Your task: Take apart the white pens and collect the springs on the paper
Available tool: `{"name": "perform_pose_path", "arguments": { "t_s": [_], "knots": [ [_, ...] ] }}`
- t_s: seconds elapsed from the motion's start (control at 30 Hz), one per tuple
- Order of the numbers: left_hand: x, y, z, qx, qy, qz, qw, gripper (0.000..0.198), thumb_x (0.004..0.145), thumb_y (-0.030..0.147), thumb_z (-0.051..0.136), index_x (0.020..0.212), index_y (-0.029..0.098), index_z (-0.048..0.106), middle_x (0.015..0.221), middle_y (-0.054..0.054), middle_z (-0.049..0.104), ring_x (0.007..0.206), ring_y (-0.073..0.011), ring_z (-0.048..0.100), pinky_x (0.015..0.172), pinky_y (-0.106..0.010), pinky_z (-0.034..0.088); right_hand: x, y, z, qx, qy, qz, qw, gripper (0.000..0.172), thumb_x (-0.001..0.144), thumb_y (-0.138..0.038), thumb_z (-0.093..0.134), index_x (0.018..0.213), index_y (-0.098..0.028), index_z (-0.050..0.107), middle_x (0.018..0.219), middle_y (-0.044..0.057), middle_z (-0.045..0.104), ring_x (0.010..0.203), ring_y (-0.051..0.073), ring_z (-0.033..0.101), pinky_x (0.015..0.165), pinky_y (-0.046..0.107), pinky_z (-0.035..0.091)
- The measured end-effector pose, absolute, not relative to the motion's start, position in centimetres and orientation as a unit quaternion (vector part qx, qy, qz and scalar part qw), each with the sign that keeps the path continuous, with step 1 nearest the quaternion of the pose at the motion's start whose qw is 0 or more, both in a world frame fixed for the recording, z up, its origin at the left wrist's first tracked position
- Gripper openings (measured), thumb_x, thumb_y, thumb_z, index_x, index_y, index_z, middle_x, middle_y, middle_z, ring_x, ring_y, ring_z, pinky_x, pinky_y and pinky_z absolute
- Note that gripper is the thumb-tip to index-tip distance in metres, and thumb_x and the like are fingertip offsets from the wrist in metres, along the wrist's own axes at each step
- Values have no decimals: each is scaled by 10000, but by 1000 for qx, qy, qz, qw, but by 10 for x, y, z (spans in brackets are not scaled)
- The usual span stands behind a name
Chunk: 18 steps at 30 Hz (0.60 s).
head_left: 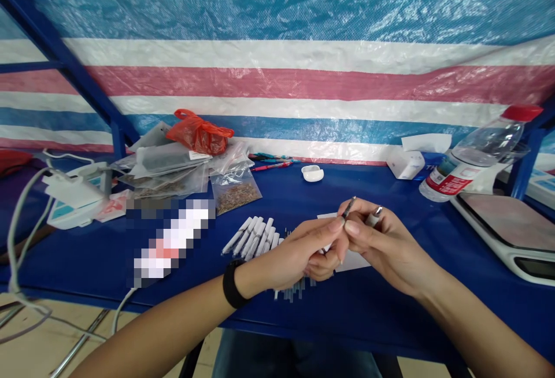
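My left hand [312, 245] and my right hand [384, 236] meet over the table, thumbs and fingertips pressed together. Between them they pinch a slim pen part [349, 207] with a dark, pointed metallic end. Curled in my right hand's fingers is a second piece, white with a shiny metal end [376, 214]. A small white edge shows under my left fingers; what it belongs to is hidden. Left of my hands lies a row of white pen-like tubes [255, 236]. Clear thin tubes [297, 290] stick out beneath my left hand. A white paper sheet [353, 260] is partly covered by my hands.
At the back left are a red plastic bag [200, 133], zip bags [236, 193] and pens [273, 165]. A white earphone case [313, 173] lies mid-table. On the right stand a bottle [472, 158] and a scale [511, 228]. White cables [19, 239] hang left.
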State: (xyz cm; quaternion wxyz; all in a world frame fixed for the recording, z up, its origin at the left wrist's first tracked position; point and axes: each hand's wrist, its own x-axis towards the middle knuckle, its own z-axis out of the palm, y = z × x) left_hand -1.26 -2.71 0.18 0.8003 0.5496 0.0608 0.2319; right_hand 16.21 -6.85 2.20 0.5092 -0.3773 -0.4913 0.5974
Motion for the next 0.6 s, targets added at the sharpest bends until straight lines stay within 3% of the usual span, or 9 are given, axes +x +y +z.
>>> {"name": "perform_pose_path", "arguments": {
  "t_s": [0.07,0.23,0.37,0.6],
  "knots": [
    [-13,-26,2,553,68,235,797,445,1046,554,465,795,188,497,530,115,242,418,-64,161,453,-244,153,166,-66,26,-396,-495,568,524,292,870,-508,748,907,-225,684,585,-79,267,511,100,230,495,266,274],
    [-13,-24,0,574,101,222,782,448,1051,555,459,794,189,493,544,109,258,419,-63,161,451,-249,151,176,-58,49,-447,-538,400,592,385,992,-555,501,823,-248,661,809,57,554,712,189,498,641,334,458],
    [-11,-25,0,591,138,194,770,473,1023,607,490,796,192,488,551,109,249,444,-67,158,465,-254,159,177,-57,63,-455,-585,296,603,508,953,-685,544,739,-244,678,685,36,522,621,178,421,593,337,378],
    [-10,-25,1,595,141,183,770,478,1010,616,508,789,192,483,545,114,254,441,-64,163,465,-259,154,178,-54,59,-467,-604,296,574,550,912,-698,621,632,-228,675,590,10,489,550,137,403,547,321,311]
  ]
}}
